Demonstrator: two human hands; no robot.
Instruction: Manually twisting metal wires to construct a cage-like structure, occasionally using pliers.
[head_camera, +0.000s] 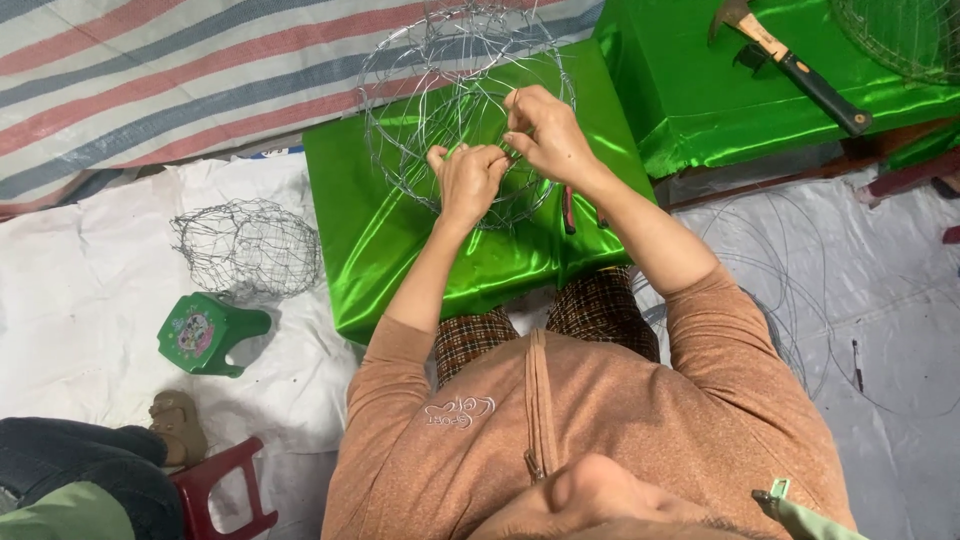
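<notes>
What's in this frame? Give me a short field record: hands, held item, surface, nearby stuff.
left hand: closed on wires of the wire frame
right hand: pinching wire of the same frame
wire frame: round, open-mesh, resting on the green-covered block
green-covered block: shiny cloth, in front of the person's knees
pliers: red handles, on the block right of the hands
hammer: on a second green surface, top right
finished wire ball: on white sheet, left
green stool: tipped over, below the ball
</notes>
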